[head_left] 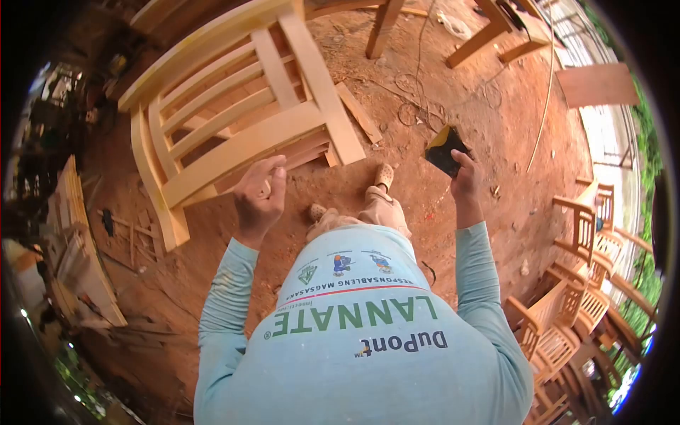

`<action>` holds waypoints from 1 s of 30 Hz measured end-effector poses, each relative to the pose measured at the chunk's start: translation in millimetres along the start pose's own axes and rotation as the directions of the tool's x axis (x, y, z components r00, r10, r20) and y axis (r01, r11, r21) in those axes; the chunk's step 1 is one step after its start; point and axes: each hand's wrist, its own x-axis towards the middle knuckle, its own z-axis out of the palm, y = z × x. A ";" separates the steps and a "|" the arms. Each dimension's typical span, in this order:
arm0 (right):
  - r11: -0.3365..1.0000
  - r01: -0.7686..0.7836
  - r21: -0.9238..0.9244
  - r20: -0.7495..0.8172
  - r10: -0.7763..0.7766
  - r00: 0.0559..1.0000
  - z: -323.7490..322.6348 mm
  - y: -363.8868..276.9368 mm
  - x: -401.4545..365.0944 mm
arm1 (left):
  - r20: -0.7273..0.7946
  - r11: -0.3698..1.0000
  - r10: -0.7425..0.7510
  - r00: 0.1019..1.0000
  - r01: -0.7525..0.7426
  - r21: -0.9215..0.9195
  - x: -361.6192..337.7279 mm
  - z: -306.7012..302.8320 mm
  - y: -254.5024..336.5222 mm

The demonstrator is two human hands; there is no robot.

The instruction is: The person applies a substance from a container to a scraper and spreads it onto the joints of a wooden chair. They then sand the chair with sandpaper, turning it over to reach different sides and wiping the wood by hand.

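Note:
My right hand pinches a folded sheet of sandpaper, black with a yellow face showing along one edge, out over the dirt floor. To the left, my left hand is raised with its fingers curled in toward the thumb, and nothing shows in it. Just beyond that hand stands a pale slatted wooden frame, like a bench or chair, its lower rail right by my fingertips in this view.
Bare reddish ground lies around my feet, with a loose board beside the frame. Several wooden chairs crowd the right side. Stacked planks lie at left. A thin cord trails over the ground ahead.

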 end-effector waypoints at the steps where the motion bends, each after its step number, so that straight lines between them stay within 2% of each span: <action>1: 1.000 -0.023 0.016 -0.007 0.023 1.000 -7.3 3.8 1.3 | -0.018 1.000 0.030 0.999 -0.030 0.007 8.5 0.3 4.9; 2: 0.998 -0.048 0.032 -0.012 0.048 0.999 -10.5 5.2 1.1 | -0.009 0.999 -0.008 1.000 0.008 0.033 17.3 -0.1 11.4; 6: 0.993 -0.075 0.094 -0.058 0.080 0.995 -17.6 9.2 5.0 | -0.075 0.988 0.023 0.997 -0.012 0.154 57.0 7.5 0.7; 9: 0.978 -0.145 0.151 -0.059 0.156 0.986 -27.1 18.3 26.2 | -0.110 0.969 -0.128 0.986 0.148 0.197 84.1 19.7 -17.5; 13: 0.949 -0.252 0.192 -0.038 0.263 0.964 -40.0 38.2 71.7 | -0.131 0.847 -0.220 0.967 0.256 0.466 99.2 40.5 -6.8; 14: 0.937 -0.266 0.224 -0.021 0.278 0.960 -37.6 38.5 83.2 | -0.156 0.830 -0.243 0.957 0.288 0.477 103.1 45.4 -5.5; 16: 0.896 -0.360 0.261 0.048 0.360 0.932 -44.7 47.7 110.4 | -0.218 0.782 -0.289 0.932 0.362 0.507 103.0 51.7 -8.5; 18: 0.854 -0.441 0.276 0.095 0.432 0.897 -42.4 43.7 136.2 | -0.304 0.692 -0.417 0.857 0.516 0.505 102.7 59.7 -11.5; 19: 0.849 -0.463 0.256 0.117 0.448 0.886 -44.2 49.0 151.6 | -0.348 0.644 -0.470 0.811 0.585 0.493 103.3 63.4 -14.4; 20: 0.842 -0.487 0.233 0.137 0.467 0.874 -51.9 55.7 166.6 | -0.364 0.615 -0.429 0.827 0.562 0.552 101.6 71.3 -15.7; 23: 0.813 -0.558 0.167 0.210 0.524 0.825 -62.8 64.7 204.1 | -0.316 0.573 -0.435 0.843 0.530 0.625 89.4 70.4 -42.2; 26: 0.771 -0.633 0.062 0.307 0.589 0.748 -69.1 65.5 232.1 | -0.374 0.518 -0.503 0.779 0.619 0.591 95.2 81.6 -41.5; 28: 0.758 -0.652 0.009 0.372 0.602 0.706 -64.0 61.4 237.1 | -0.386 0.491 -0.498 0.777 0.619 0.613 96.8 81.8 -42.2; 30: 0.697 -0.714 -0.068 0.459 0.658 0.597 -46.0 53.9 231.4 | -0.417 0.471 -0.511 0.752 0.651 0.596 102.5 83.7 -39.1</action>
